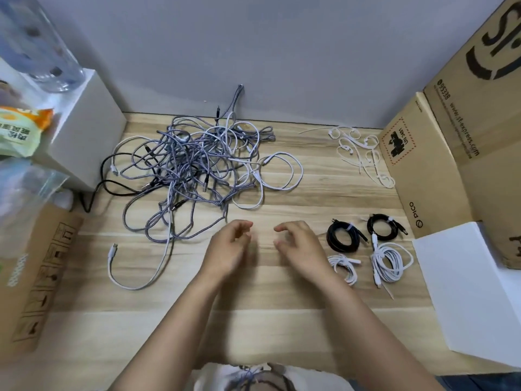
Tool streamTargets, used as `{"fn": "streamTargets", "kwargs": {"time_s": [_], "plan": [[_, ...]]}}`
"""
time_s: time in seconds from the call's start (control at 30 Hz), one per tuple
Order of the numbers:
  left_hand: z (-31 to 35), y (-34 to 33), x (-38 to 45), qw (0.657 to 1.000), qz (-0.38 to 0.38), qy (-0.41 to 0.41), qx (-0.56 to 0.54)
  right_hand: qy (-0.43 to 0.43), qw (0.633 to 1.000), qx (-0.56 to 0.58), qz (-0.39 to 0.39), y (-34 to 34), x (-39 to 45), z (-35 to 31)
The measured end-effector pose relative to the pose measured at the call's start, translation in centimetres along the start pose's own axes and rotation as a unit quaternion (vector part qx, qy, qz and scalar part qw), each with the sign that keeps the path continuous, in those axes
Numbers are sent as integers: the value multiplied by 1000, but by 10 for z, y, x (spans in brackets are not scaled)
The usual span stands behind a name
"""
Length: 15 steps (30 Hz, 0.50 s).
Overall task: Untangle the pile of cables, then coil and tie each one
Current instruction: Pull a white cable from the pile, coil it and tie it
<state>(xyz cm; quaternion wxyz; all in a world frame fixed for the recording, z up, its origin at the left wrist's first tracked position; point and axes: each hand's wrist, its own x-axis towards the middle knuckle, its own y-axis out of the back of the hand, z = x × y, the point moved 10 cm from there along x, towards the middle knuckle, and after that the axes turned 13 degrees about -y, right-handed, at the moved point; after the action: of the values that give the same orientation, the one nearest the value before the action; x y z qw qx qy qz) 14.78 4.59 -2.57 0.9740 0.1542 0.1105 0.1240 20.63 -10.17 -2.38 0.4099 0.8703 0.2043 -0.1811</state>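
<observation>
a tangled pile of braided grey and white cables (197, 170) sprawls toward the far left of the pale wood-grain bench (282, 311). the left hand (229, 246) and right hand (300, 246) hover mid-bench, fingers loosely curled, holding nothing. four tied coils (366, 246) lie by the right edge, white ties (361, 153) at the far right corner, cardboard boxes (451, 150) beyond
</observation>
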Motion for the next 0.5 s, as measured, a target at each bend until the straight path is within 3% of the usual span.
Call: {"fn": "streamTargets", "kwargs": {"time_s": [0.07,0.13,0.23,0.33,0.4,0.5], "plan": [[-6,13,6,977,-31,-60,202,-63,990,116,-45,-19,19,-9],[-22,11,7,944,-99,-48,310,-144,951,261,-84,-37,35,-12],[-46,2,7,919,-183,-7,348,-204,878,422,-101,-52,50,-20],[-60,-4,8,910,-211,8,356,-231,829,498,-108,-59,63,-22],[-67,-4,9,908,-210,9,361,-227,814,524,-109,-57,64,-25],[-73,-5,14,912,-208,8,354,-200,825,525,-67,-39,59,-30]]}}
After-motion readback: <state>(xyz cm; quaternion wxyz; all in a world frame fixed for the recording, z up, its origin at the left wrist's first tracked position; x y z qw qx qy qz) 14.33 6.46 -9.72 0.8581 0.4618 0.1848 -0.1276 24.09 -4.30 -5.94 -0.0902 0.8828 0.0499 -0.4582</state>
